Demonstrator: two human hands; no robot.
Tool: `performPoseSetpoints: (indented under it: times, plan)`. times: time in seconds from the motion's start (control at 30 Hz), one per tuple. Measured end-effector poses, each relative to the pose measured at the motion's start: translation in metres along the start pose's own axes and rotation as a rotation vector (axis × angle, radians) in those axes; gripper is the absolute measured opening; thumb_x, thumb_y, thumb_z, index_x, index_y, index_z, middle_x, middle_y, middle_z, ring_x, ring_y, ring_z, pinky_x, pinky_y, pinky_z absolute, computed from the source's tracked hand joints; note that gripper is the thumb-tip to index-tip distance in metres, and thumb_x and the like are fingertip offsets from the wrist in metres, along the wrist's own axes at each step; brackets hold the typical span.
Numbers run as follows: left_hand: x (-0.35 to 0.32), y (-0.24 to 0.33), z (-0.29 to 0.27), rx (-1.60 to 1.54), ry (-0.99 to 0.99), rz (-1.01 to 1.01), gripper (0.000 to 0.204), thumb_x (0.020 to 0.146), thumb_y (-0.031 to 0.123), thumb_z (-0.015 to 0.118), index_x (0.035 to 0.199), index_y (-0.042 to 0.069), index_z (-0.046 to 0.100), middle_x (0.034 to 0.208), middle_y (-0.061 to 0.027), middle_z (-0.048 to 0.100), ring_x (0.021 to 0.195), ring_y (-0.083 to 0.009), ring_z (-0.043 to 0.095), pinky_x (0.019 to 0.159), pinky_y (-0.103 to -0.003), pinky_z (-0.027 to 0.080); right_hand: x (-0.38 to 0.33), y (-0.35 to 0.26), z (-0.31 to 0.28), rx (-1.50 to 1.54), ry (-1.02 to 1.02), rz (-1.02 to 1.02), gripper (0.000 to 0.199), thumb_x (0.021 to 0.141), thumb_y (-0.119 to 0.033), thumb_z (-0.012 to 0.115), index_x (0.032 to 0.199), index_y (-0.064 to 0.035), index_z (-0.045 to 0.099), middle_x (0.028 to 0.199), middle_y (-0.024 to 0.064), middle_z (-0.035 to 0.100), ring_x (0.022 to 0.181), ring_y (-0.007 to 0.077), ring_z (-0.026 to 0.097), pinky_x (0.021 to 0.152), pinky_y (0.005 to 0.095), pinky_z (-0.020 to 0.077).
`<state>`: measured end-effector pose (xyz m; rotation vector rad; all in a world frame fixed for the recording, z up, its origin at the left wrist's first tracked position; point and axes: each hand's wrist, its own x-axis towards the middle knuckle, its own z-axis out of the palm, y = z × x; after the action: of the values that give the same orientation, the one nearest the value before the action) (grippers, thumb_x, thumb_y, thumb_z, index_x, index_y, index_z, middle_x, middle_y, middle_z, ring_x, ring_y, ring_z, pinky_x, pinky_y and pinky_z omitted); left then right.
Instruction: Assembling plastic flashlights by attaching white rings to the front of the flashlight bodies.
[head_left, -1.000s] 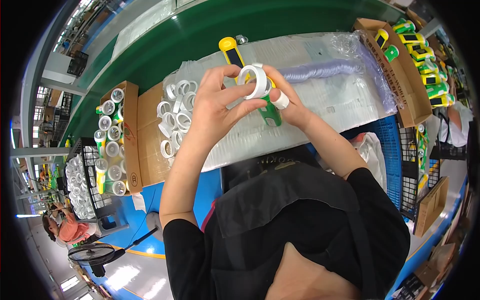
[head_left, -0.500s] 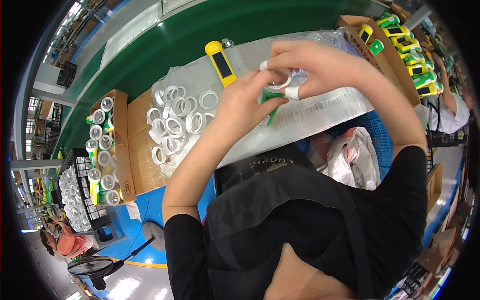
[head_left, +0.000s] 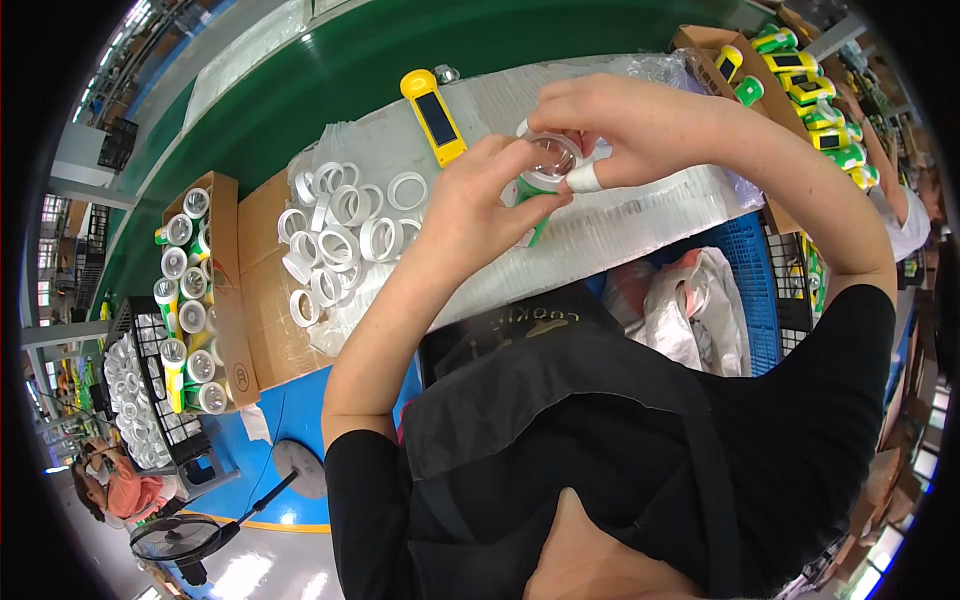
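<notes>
Between my hands is a green flashlight (head_left: pixel 550 158) with a clear lens and a white ring around its head, lens end up. The left hand (head_left: pixel 472 200) closes its fingers and thumb on the near left side of that head. My right hand (head_left: pixel 628 132), with white finger covers on its thumb and a fingertip, grips the ring from the right. Whether the ring sits fully down on the head I cannot tell. Loose white rings (head_left: pixel 345 235) lie in a group left of my left hand. A yellow flashlight (head_left: pixel 433 115) with a dark panel lies just beyond it.
Bubble wrap (head_left: pixel 600 235) covers the work surface. At left, a cardboard box (head_left: pixel 245 330) holds several flashlights standing lens up; beyond it a black crate (head_left: pixel 150 330) holds clear parts. Another box (head_left: pixel 700 40) stands far right. A blue basket (head_left: pixel 755 290) and a fan (head_left: pixel 180 540) are lower down.
The whole view has shifted slightly. My right elbow has swung outward to the right, and the right hand has turned a little at the ring. Both hands keep their hold on the flashlight.
</notes>
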<state>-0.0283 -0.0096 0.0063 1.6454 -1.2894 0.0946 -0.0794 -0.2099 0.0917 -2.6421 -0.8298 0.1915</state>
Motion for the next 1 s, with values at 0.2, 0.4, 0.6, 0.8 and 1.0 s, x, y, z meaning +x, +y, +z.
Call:
performPoseSetpoints:
  times: [0.2,0.4,0.6,0.8,1.0]
  plan:
    - [0.002,-0.007,-0.002,0.01,0.023,-0.048,0.036,0.069,0.014,0.082,0.099,0.01,0.064,0.091,-0.007,0.065,0.08,-0.0263,0.064,0.067,-0.036,0.052,0.016,-0.022,0.003,-0.125,0.006,0.479,0.043,0.077,-0.033,0.075,0.094,0.0019,0.058,0.082,0.013,0.06,0.073,0.0287,0.06,0.062,0.0374,0.0476]
    - [0.001,-0.011,-0.001,-0.042,0.045,-0.021,0.035,0.068,0.013,0.082,0.098,0.011,0.065,0.088,-0.0071,0.064,0.079,-0.0259,0.064,0.066,-0.034,0.052,0.013,0.001,0.019,0.032,0.185,0.091,0.053,0.075,-0.05,0.074,0.081,0.0,0.058,0.07,0.0151,0.059,0.066,0.0321,0.06,0.058,0.0402,0.0457]
    - [-0.003,-0.01,0.0,0.051,0.061,0.025,0.035,0.068,0.015,0.083,0.098,0.012,0.065,0.086,-0.007,0.063,0.076,-0.0248,0.063,0.064,-0.035,0.051,0.019,-0.019,0.007,-0.199,0.0,0.471,0.052,0.076,-0.05,0.071,0.086,-0.0008,0.059,0.075,0.0158,0.059,0.07,0.0329,0.06,0.06,0.0407,0.0459]
    - [-0.005,-0.006,0.0,0.003,0.053,-0.03,0.034,0.069,0.016,0.082,0.099,0.013,0.066,0.085,-0.0062,0.063,0.075,-0.0238,0.061,0.064,-0.035,0.05,0.01,0.003,0.025,-0.016,0.151,0.143,0.058,0.075,-0.056,0.07,0.084,-0.0011,0.056,0.073,0.0149,0.057,0.067,0.0319,0.058,0.058,0.0398,0.0452]
    - [-0.003,-0.009,0.0,0.073,0.069,-0.021,0.035,0.068,0.016,0.083,0.099,0.014,0.066,0.081,-0.0051,0.06,0.075,-0.0227,0.061,0.063,-0.035,0.05,0.008,-0.005,0.018,-0.164,0.19,0.401,0.058,0.075,-0.056,0.068,0.087,0.0005,0.058,0.076,0.0162,0.059,0.07,0.0309,0.059,0.061,0.0405,0.0461]
